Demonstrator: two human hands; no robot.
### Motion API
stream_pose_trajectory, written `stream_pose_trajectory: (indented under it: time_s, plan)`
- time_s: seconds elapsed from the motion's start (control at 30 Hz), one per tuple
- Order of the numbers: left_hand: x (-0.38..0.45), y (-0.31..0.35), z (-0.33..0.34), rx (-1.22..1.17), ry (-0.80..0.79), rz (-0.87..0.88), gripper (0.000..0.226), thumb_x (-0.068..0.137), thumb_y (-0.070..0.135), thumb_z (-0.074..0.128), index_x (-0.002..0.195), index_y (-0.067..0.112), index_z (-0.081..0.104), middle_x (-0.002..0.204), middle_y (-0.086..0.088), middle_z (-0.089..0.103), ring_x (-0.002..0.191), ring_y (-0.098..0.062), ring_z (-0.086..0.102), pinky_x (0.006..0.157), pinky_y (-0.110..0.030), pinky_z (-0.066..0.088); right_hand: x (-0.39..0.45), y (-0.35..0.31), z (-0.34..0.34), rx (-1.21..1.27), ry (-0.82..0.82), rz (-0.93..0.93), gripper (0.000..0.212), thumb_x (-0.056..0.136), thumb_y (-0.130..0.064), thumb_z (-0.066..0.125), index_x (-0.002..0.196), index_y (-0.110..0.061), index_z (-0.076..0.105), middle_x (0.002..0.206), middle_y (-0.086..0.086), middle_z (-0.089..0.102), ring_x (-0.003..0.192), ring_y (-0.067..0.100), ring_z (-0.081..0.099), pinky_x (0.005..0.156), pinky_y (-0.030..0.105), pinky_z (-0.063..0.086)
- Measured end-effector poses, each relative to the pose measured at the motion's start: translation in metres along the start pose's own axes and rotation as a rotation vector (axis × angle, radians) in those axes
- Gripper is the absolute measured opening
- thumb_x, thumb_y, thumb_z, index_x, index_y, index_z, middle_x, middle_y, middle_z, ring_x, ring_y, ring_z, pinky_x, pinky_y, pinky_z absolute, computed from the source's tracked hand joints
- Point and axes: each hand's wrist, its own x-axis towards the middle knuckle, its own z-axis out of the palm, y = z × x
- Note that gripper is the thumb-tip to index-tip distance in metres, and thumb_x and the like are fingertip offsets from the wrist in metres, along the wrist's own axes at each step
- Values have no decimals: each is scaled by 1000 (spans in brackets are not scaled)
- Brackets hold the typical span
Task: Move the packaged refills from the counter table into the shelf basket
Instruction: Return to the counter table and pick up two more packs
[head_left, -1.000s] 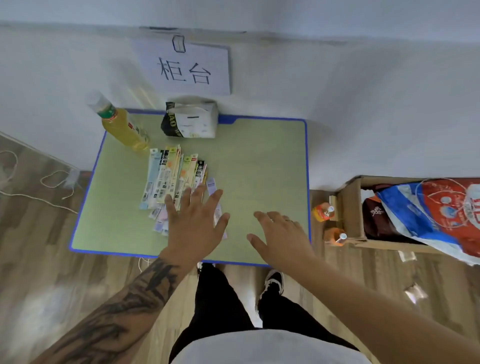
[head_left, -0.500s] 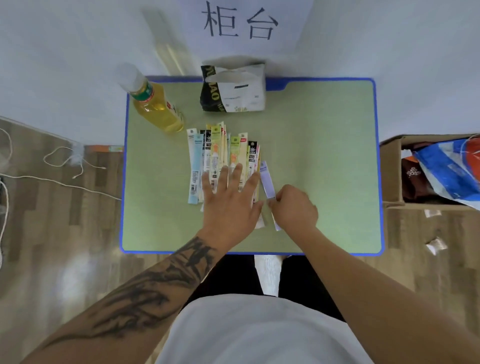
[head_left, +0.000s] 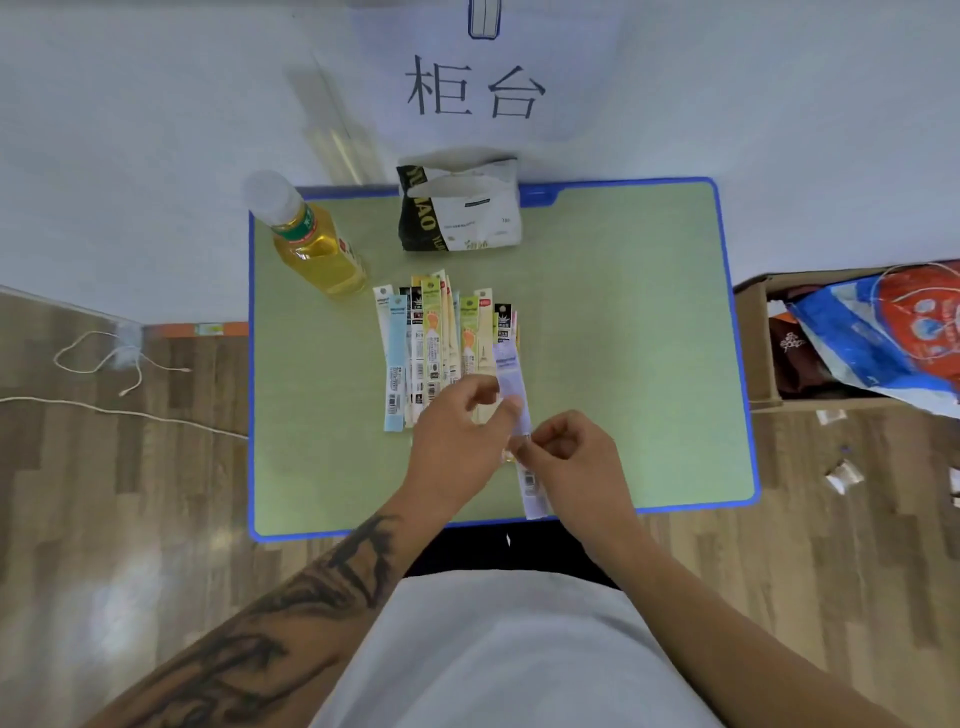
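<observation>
Green surface (head_left: 623, 338) below. Right fingers (head_left: 524, 449) and left fingers (head_left: 506, 408) pinching one purple packet (head_left: 511, 379), beside packet row (head_left: 441, 343). Picking-up step. Next: lift, carry to basket, unseen.

Mock shop setup: paper sign (head_left: 475, 93) reading "柜台", low table (head_left: 649, 322), wood floor (head_left: 130, 519).

right hand (head_left: 569, 457) and left hand (head_left: 457, 431) pinching lavender refill (head_left: 511, 376)
</observation>
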Motion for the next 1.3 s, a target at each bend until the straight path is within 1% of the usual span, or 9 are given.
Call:
stream_pose_trajectory:
  time_s: [0.07,0.13,0.27,0.33,0.57,0.77,0.93,1.13,1.3]
  plan:
    - [-9,5,-5,-155,-36,-65,17,96,28,71,87,14,73,75,14,70,70,0,62,68,-21,48,-10,-8,3,43,-30,-11,26,87,-23,83,85,-8,61,70,5,70,54,8,58,53,17,46]
    - [-19,7,-12,-259,-52,-112,26,97,21,70,78,3,69,60,12,61,57,-3,51,60,-18,41,-11,-15,4,60,-100,-26,27,86,-23,84,85,-9,61,70,5,69,57,9,58,56,19,47]
    - [-19,1,-31,-446,-1,-252,21,97,22,71,78,13,73,76,-5,70,75,-19,62,82,-42,57,8,-24,3,-40,-327,-49,19,88,-23,82,91,-11,68,80,7,75,65,10,63,63,23,51]
    - [-13,-8,-40,-456,77,-293,18,98,22,70,81,17,75,82,-7,71,79,-23,64,87,-47,58,28,-24,9,-158,-279,-63,13,91,-27,77,90,-17,70,84,4,75,71,14,66,70,31,55]
    - [-15,-37,-49,-446,92,-374,27,98,30,70,72,21,72,76,-10,52,73,-23,48,74,-39,48,86,-13,47,-677,-124,-85,24,95,-44,63,97,-21,55,90,0,65,76,22,67,72,38,57]
    - [-18,-47,-39,-434,26,-436,22,99,24,69,78,21,75,77,-1,71,73,-19,62,78,-39,54,85,-7,56,-693,-39,-59,22,98,-41,61,95,-21,52,91,-1,63,81,23,64,69,36,51]
    - [-9,-49,-31,-404,-44,-432,28,99,27,68,92,1,70,78,-9,61,74,-21,51,74,-36,49,79,-2,63,-800,34,-35,17,103,-33,53,103,-17,57,100,3,63,85,24,57,70,34,43]
    - [5,-50,-29,-357,-112,-383,37,98,29,69,91,-6,60,77,-9,54,71,-22,45,70,-34,42,81,4,57,-507,3,61,13,99,-24,55,87,-20,55,91,2,64,85,26,63,72,35,50]
    - [3,-44,-27,-313,-126,-363,31,97,31,70,68,21,64,77,-11,60,73,-22,53,72,-35,46,60,9,28,-285,39,-1,13,98,-24,64,92,-13,62,80,4,67,74,21,63,67,31,44]
